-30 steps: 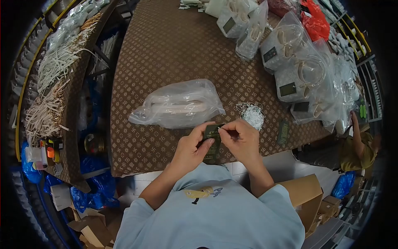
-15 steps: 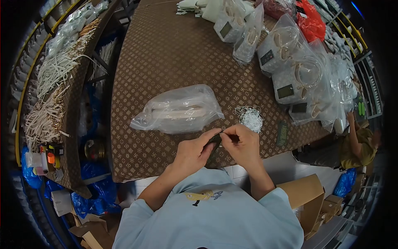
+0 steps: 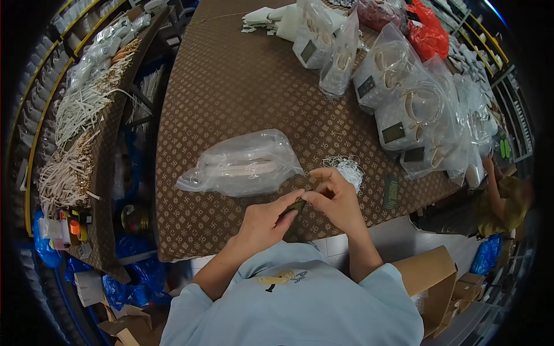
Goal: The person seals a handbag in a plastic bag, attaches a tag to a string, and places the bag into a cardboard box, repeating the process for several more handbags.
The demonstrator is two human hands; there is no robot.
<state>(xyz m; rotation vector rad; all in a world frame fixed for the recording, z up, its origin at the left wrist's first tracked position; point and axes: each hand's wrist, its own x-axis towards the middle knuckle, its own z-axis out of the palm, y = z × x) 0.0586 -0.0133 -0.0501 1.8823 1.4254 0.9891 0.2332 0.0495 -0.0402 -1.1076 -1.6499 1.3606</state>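
My left hand (image 3: pixel 264 222) grips a dark green tag (image 3: pixel 298 205) between thumb and fingers, just over the table's front edge. At the tag's upper end, the thumb and bent fingers of my right hand (image 3: pixel 339 203) pinch its corner; any string there is too small to make out. Beyond my left hand lies a clear plastic bag (image 3: pixel 245 164) with a pale item inside. A tangle of white string loops (image 3: pixel 348 168) sits just past my right hand. Farther right, dark green tags (image 3: pixel 391 192) rest on the brown patterned table (image 3: pixel 231 98).
Several plastic-wrapped handbags (image 3: pixel 398 109) with dark tags stand along the right side, near a red plastic bag (image 3: pixel 427 32). Pale straps (image 3: pixel 72 138) cover a side table at left. A cardboard box (image 3: pixel 430 282) stands below right; another person (image 3: pixel 501 202) is at far right.
My right hand's fingers have lifted and opened out slightly from their tighter pinch. Both hands and the tag sit a little lower in view, and the whole scene has shifted slightly with the camera.
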